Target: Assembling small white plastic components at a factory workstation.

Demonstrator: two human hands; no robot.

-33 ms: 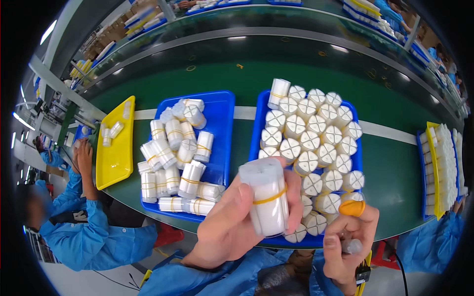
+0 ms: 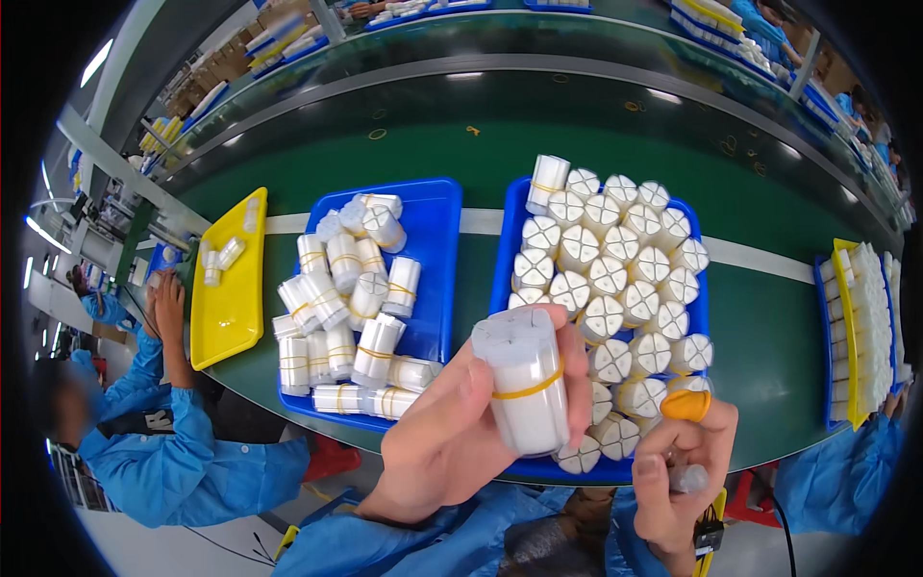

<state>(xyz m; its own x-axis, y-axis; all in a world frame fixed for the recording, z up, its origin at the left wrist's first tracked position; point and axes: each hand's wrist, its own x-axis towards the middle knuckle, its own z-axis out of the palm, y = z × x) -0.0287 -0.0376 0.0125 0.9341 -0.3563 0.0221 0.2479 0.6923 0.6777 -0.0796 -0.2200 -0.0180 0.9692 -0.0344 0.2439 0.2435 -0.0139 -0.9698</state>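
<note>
The left hand [image 2: 437, 438] grips a white cylindrical bundle in clear plastic [image 2: 531, 404], already banded in yellow, before the right blue plastic tray [image 2: 504, 264]; the curled right hand [image 2: 681, 447], wearing an orange rubber finger cot [image 2: 686, 405], holds a small translucent piece [image 2: 688, 478]. Upright bundles [image 2: 608, 275] largely fill that tray, while banded ones [image 2: 377, 348] lie jumbled in the left blue plastic tray [image 2: 439, 260]. Green surface [image 2: 477, 279] separates their rims.

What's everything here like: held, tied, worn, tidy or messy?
White bundle, held, banded
Left hand, closed around the bundle
Right hand, curled around a small clear piece
Orange finger cover, worn on right hand
Left blue tray, holding jumbled bundles
Right blue tray, crowded with mostly upright bundles
Yellow tray, holding a few white pieces
</note>
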